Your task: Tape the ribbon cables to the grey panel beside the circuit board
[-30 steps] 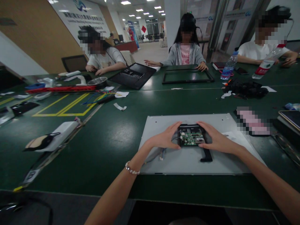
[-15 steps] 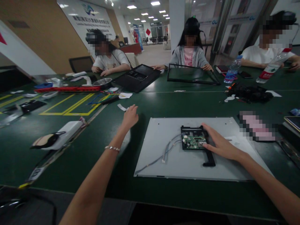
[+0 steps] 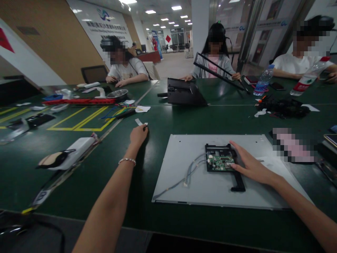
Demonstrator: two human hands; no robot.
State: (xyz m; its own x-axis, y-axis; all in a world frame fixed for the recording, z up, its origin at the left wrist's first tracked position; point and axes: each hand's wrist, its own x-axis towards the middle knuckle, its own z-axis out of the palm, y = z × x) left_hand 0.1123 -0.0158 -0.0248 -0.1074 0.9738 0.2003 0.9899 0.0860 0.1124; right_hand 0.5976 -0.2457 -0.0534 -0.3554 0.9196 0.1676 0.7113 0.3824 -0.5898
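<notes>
On a pale flat panel (image 3: 173, 186) lies a black plastic bracket (image 3: 239, 182) bearing a green circuit board (image 3: 219, 163). My right hand (image 3: 250, 166) grips the bracket's right side, thumb by the board's edge and fingers at the far corner. Grey-blue cables (image 3: 190, 170) run from the board leftward across the panel. My left hand (image 3: 138, 135) is closed on the green table, fingertips pinched beside small white paper strips (image 3: 138, 122). A small dark bit shows at those fingertips, too small to name.
Across the table a person holds a black frame (image 3: 213, 69) and a black cover (image 3: 184, 93); two other people sit nearby. Two bottles (image 3: 263, 80) and a black tangled bundle (image 3: 284, 106) stand right. A white power strip (image 3: 81, 149) lies left, papers (image 3: 143, 109) beyond.
My left hand has drawn slightly back and left, its fingers curling in. My right hand stays on the bracket. Across the table, the black cover and frame have been tilted up.
</notes>
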